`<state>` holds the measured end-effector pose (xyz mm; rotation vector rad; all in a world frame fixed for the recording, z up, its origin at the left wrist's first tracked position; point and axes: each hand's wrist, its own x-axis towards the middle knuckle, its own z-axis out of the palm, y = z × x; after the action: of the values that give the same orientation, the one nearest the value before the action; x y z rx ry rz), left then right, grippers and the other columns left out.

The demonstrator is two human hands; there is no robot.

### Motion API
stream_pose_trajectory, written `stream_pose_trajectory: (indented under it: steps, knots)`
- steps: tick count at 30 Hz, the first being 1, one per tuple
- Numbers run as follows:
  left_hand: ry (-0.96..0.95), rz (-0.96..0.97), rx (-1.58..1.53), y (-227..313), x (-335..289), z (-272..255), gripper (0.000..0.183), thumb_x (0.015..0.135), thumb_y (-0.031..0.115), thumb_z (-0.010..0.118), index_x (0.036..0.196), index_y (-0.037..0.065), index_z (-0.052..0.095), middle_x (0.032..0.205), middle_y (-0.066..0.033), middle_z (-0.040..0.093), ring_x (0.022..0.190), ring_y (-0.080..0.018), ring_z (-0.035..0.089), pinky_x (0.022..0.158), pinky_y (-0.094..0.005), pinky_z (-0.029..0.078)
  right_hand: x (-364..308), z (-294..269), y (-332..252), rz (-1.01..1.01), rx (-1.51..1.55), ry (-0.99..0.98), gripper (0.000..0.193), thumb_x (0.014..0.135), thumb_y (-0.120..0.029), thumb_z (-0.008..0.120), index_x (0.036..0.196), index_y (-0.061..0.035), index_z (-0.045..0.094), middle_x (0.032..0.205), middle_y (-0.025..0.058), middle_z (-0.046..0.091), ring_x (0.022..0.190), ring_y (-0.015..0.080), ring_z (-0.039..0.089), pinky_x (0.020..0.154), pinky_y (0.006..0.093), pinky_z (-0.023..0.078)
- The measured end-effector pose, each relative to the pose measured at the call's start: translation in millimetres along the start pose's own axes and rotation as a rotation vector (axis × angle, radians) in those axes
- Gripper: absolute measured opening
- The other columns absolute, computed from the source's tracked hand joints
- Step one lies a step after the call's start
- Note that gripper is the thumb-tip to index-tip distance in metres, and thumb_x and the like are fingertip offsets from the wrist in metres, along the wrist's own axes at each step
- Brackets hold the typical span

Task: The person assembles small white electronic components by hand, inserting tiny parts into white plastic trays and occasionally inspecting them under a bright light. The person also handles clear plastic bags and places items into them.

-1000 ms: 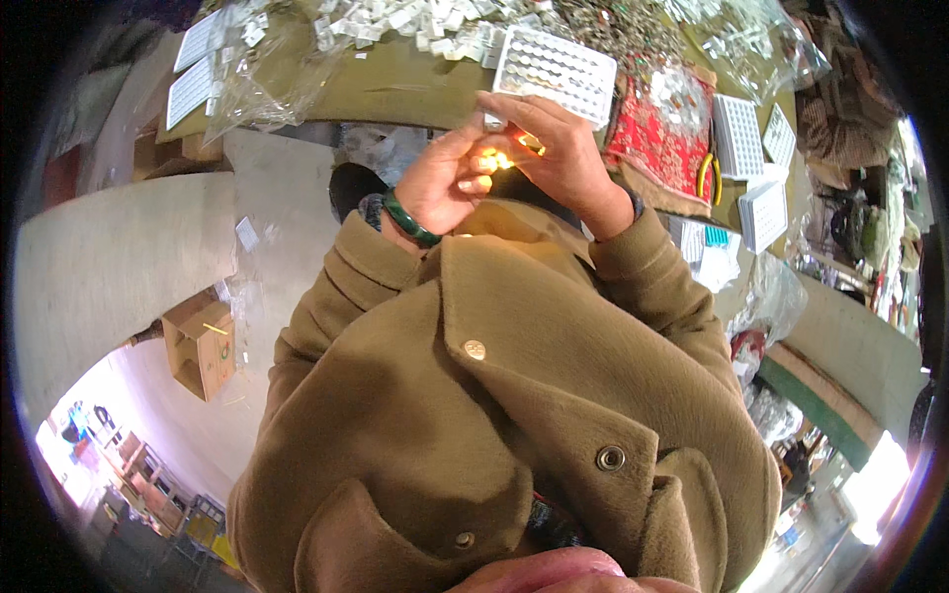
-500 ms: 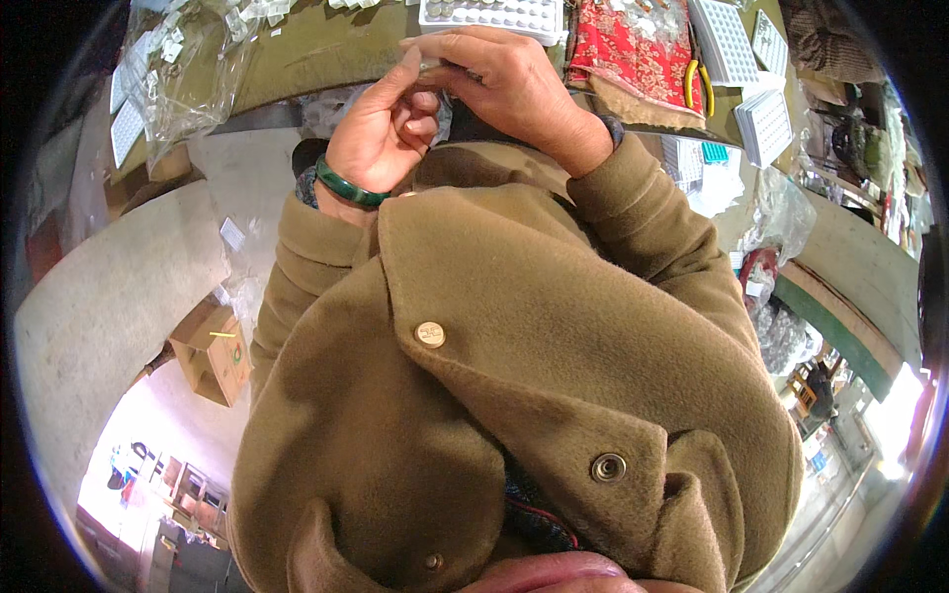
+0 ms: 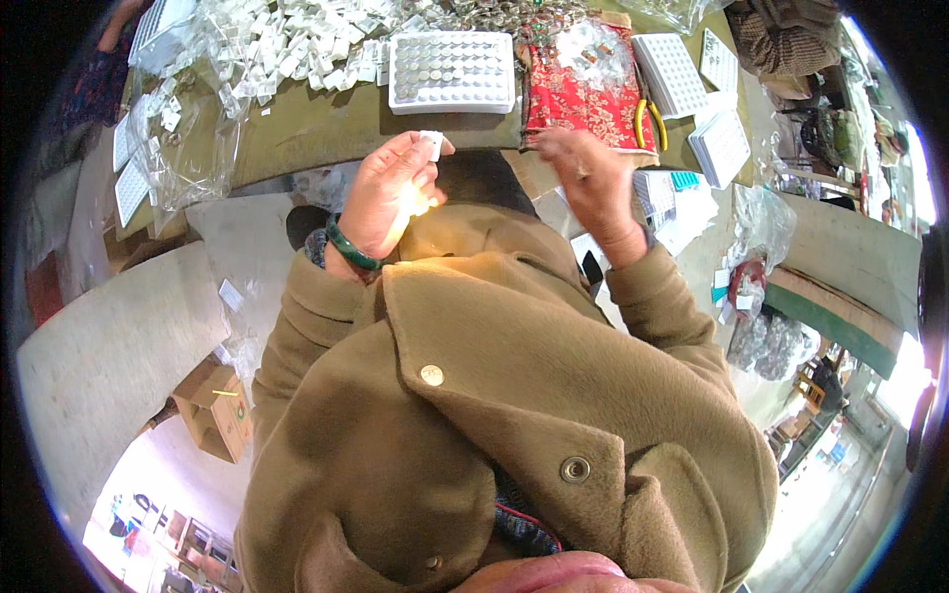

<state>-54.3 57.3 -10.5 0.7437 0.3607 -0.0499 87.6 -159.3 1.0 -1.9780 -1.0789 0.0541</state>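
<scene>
My left hand (image 3: 388, 188), with a dark green bangle (image 3: 348, 243) at the wrist, is closed in a pinch on a small white square plastic piece (image 3: 432, 145), just in front of the table edge. My right hand (image 3: 591, 183) hovers to the right, apart from the left, near the front edge of a red floral cloth (image 3: 583, 99). Motion smears its fingers, and whether they hold anything does not show. Beyond my hands sits a white tray (image 3: 452, 107) with rows of round pieces in its pockets.
A heap of small white plastic pieces (image 3: 306, 44) covers the table (image 3: 316, 128) at the back left. Yellow-handled pliers (image 3: 652, 124) lie on the cloth's right edge, beside stacked white trays (image 3: 670, 77). Clear plastic bags (image 3: 203, 148) hang over the left edge. Another person's sleeve (image 3: 99, 84) shows at far left.
My hands have come apart: the right moved to the right, the left lowered with the white piece now visible in it. The view has tilted, showing more of the table.
</scene>
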Motion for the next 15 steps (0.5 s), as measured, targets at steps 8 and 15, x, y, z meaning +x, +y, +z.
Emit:
stream_pose_trajectory:
  steps: [8,15]
  knots:
    - [0.075,-0.228,0.283,-6,20,19,0.02,0.099,0.022,0.052,0.101,0.004,0.061,0.069,0.0063,0.046,0.045,0.0014,0.03,0.04,-0.0146,0.025,31,-36,40,0.246,-0.238,0.179,0.012,0.082,-0.01,0.065,0.091,-0.004,0.068,0.084,0.0159,0.067,0.076,0.033,0.066,0.069,0.0359,0.052]
    - [0.031,-0.237,0.286,-4,37,39,0.021,0.099,0.022,0.05,0.104,0.005,0.061,0.073,0.0051,0.052,0.046,0.0021,0.031,0.041,-0.0148,0.023,51,-24,63,0.137,-0.355,0.1,0.014,0.083,-0.013,0.067,0.093,-0.0036,0.07,0.087,0.0142,0.066,0.076,0.0327,0.064,0.067,0.0376,0.051]
